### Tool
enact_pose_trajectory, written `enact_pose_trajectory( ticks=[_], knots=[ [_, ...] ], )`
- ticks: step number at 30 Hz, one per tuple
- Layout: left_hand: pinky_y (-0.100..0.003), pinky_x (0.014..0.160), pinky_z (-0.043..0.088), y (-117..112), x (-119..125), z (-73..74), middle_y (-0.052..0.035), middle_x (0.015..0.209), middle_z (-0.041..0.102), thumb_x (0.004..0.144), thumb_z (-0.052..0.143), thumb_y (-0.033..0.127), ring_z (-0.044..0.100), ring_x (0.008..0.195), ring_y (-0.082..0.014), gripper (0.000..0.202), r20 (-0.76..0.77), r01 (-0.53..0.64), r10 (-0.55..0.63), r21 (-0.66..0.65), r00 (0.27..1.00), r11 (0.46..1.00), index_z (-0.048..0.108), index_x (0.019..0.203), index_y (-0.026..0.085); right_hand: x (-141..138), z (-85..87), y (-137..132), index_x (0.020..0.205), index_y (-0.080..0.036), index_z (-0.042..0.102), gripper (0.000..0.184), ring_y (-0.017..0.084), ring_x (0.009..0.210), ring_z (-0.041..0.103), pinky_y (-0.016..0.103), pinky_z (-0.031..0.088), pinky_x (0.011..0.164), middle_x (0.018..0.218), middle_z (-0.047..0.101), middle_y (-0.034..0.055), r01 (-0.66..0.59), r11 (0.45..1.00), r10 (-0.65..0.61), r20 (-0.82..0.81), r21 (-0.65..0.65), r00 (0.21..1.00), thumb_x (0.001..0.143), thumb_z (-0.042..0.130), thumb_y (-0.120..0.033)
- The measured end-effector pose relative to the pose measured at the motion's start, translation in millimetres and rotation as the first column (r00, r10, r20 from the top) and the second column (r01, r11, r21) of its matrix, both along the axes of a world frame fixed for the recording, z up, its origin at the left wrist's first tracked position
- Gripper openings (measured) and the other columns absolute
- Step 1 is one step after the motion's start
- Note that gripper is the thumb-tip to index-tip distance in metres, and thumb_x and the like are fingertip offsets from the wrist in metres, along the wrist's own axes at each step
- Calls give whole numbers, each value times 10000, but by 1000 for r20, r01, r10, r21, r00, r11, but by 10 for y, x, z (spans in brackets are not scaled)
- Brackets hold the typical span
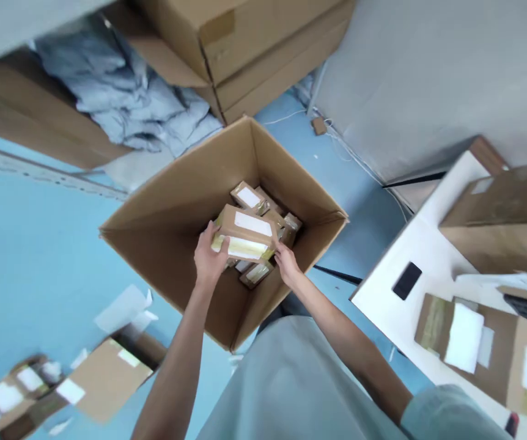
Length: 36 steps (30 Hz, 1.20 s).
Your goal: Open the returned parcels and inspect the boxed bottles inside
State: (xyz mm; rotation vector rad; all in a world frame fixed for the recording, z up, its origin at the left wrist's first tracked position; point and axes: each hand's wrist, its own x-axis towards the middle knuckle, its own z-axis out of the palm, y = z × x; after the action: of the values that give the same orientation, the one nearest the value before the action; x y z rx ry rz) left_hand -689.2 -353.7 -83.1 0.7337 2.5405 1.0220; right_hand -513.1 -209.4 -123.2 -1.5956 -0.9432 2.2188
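Note:
A large open cardboard box [167, 201] stands on the blue floor in front of me, with several small brown parcels [249, 197] bearing white labels inside it. Both my hands reach into it and hold one small taped parcel [245, 235] above the others. My left hand [208, 260] grips its left end, fingers curled round the edge. My right hand [286, 263] grips its right lower corner.
A white table [422, 244] at the right carries a black phone [406, 280], flat labelled parcels [488, 351] and a big carton [504, 214]. Flattened parcels and paper scraps [84, 379] lie on the floor at lower left. More cartons [254, 49] and grey wrapping [126, 98] sit behind.

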Motion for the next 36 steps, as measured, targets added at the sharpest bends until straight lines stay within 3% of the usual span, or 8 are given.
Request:
enact_pose_trajectory(
  ticks=[5, 7, 10, 14, 20, 26, 30, 36],
  knots=[
    [-487, 1328, 470, 477, 643, 1366, -105, 1586, 638, 1058, 616, 414, 693, 1425, -304, 803, -108, 173, -156, 166, 982, 971, 292, 1790, 339, 1166, 1139, 185, 1119, -265, 772, 138, 199, 1210, 766, 330, 594, 1136, 1230, 832, 47, 248, 951, -278, -161, -182, 947, 1000, 740, -326],
    [-490, 1338, 460, 741, 944, 1705, -94, 1514, 694, 1065, 601, 400, 699, 1424, -302, 820, -87, 336, -325, 202, 942, 920, 248, 1804, 348, 1736, 1473, 266, 1112, -240, 766, 115, 215, 1117, 805, 348, 632, 1105, 1159, 837, 77, 325, 915, -370, -171, -240, 913, 1027, 716, -300],
    [-473, 1257, 551, 1174, 1478, 1928, -100, 1504, 691, 1060, 596, 383, 696, 1433, -304, 803, -18, 517, -538, 302, 843, 801, 276, 1797, 356, 2608, 1802, 304, 1158, -214, 752, 151, 232, 1029, 837, 372, 685, 1029, 1103, 839, 109, 462, 840, -522, -190, -283, 832, 1062, 685, -309],
    [-434, 1213, 579, 1772, 2419, 1884, -111, 1503, 649, 1039, 613, 330, 697, 1435, -288, 747, 26, 653, -722, 405, 691, 640, 382, 1748, 371, 3663, 1903, 174, 1179, -186, 743, 205, 233, 1011, 851, 363, 710, 951, 1156, 841, 149, 608, 726, -681, -216, -320, 699, 1104, 612, -324],
    [-421, 1216, 564, 2626, 4296, 1586, -122, 1485, 623, 997, 608, 201, 690, 1435, -282, 732, 20, 834, -901, 368, 434, 410, 456, 1703, 317, 5050, 1601, -21, 1156, -168, 725, 250, 224, 1010, 843, 339, 704, 936, 1089, 832, 147, 749, 515, -856, -204, -416, 476, 1126, 565, -357],
    [-473, 1185, 585, 3329, 6003, 1187, -141, 1389, 672, 892, 630, 112, 708, 1355, -314, 704, -6, 930, -939, 140, 344, 340, 609, 1587, 222, 6205, 1259, 50, 1197, -196, 695, 248, 227, 1046, 827, 374, 705, 1002, 1104, 799, 134, 816, 365, -931, -159, -448, 329, 1121, 529, -364],
    [-460, 1132, 610, 3604, 6583, 959, -116, 1339, 694, 867, 644, 130, 722, 1306, -316, 689, 10, 943, -944, 27, 331, 331, 652, 1545, 247, 6683, 1093, 113, 1285, -204, 674, 296, 246, 1195, 791, 428, 675, 1105, 1187, 771, 144, 839, 348, -937, -149, -419, 314, 1082, 571, -394],
    [-456, 1139, 598, 3896, 7137, 799, -109, 1335, 688, 872, 614, 153, 715, 1300, -304, 667, 50, 961, -959, 3, 277, 278, 655, 1532, 242, 7147, 1062, 241, 1170, -211, 678, 224, 198, 1254, 767, 310, 614, 1176, 1193, 753, 133, 877, 255, -964, -171, -406, 201, 1091, 552, -378]
  ],
)
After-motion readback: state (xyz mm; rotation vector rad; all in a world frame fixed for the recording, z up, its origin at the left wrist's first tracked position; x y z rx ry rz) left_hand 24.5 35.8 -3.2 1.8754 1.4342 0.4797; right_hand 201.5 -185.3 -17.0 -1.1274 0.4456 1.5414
